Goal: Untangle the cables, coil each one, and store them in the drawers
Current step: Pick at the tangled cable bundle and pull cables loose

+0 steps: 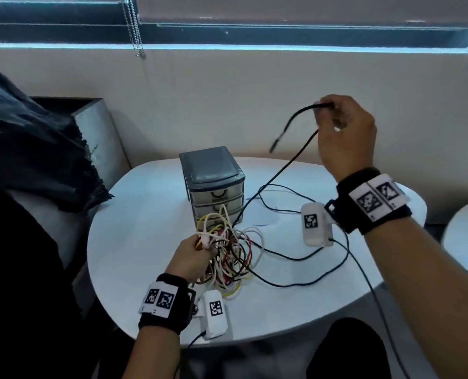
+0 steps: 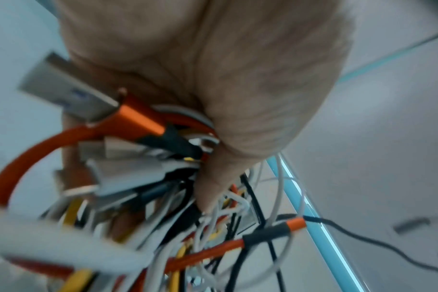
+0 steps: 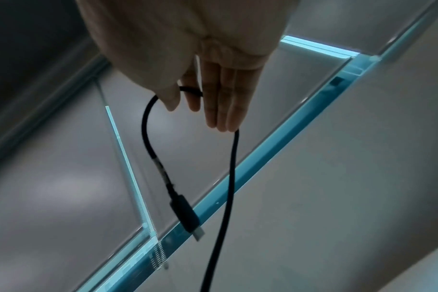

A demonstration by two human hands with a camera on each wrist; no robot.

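Note:
A tangle of white, orange, yellow and black cables [image 1: 235,258] lies on the white table [image 1: 145,242], in front of a small grey drawer unit [image 1: 213,184] whose drawers are closed. My left hand [image 1: 194,255] grips the tangle's near-left side; the left wrist view shows the left hand [image 2: 200,79] curled round the tangle [image 2: 188,237] beside an orange USB plug [image 2: 88,98]. My right hand [image 1: 345,132] is raised above the table's far right and pinches a black cable [image 1: 282,168] between thumb and forefinger. The black cable [image 3: 145,128] loops from the right hand [image 3: 213,59], and its plug [image 3: 185,215] dangles free.
A dark cloth [image 1: 36,146] drapes over a grey box [image 1: 96,127] at the left. A second white table [image 1: 467,236] stands at the right. Thin black wires [image 1: 295,283] from the wrist cameras cross the table's right half. The wall is close behind.

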